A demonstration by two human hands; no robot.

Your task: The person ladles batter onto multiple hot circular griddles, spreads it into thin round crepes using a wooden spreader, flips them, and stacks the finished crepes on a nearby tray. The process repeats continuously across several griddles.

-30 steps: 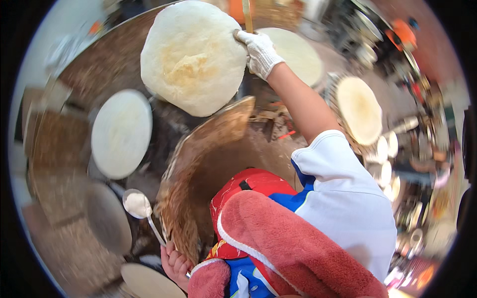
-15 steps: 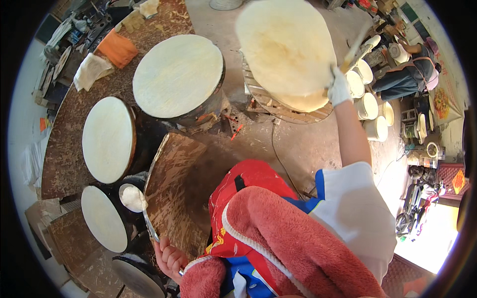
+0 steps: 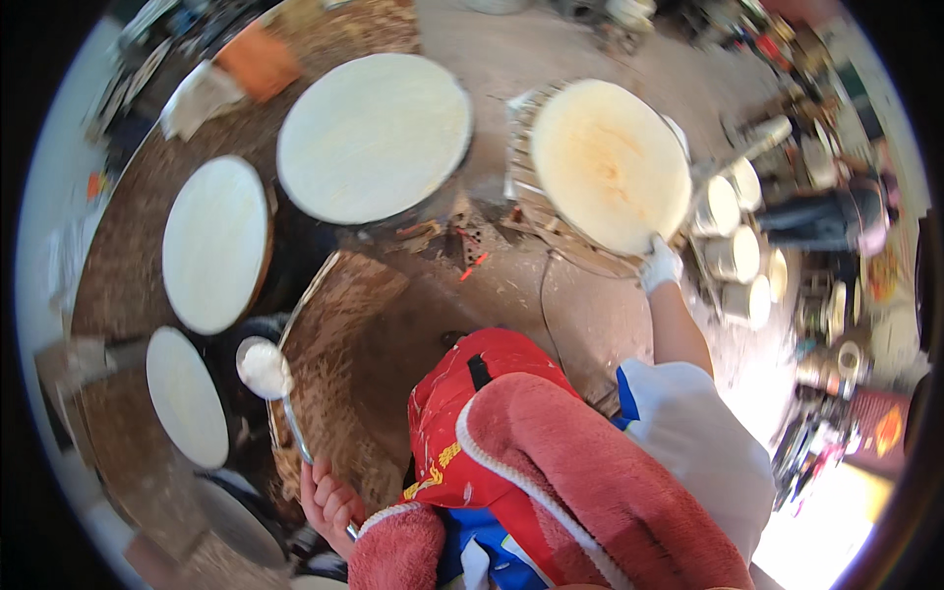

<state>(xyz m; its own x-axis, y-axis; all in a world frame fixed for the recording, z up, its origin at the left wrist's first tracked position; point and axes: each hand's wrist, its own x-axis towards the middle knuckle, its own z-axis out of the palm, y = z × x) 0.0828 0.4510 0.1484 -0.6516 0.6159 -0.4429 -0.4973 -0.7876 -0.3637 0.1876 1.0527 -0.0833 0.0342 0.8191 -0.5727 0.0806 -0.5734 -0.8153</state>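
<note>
My left hand [image 3: 332,500] is closed round the metal handle of a ladle [image 3: 264,370], whose bowl holds thick white batter. At the upper right, my white-gloved right hand [image 3: 659,264] touches the near edge of a browned round flatbread [image 3: 610,165] lying on a slatted wooden rack [image 3: 523,197]; its fingers are too blurred to read. Pale round sheets lie on dark round griddles, at the upper middle [image 3: 372,138], left [image 3: 214,244] and lower left [image 3: 187,396]. A grey griddle surface [image 3: 236,521] shows below these.
A curved brown board [image 3: 324,344] stands inside the ring of griddles. An orange cloth [image 3: 258,61] lies on the outer brown surface [image 3: 118,265]. White buckets [image 3: 737,254] stand at the right, beside another person in dark trousers [image 3: 816,221]. A cable runs along the floor.
The flatbread held up by my right hand has moved right and down onto the rack. That hand has drawn lower, to its near edge. My left hand still holds the ladle.
</note>
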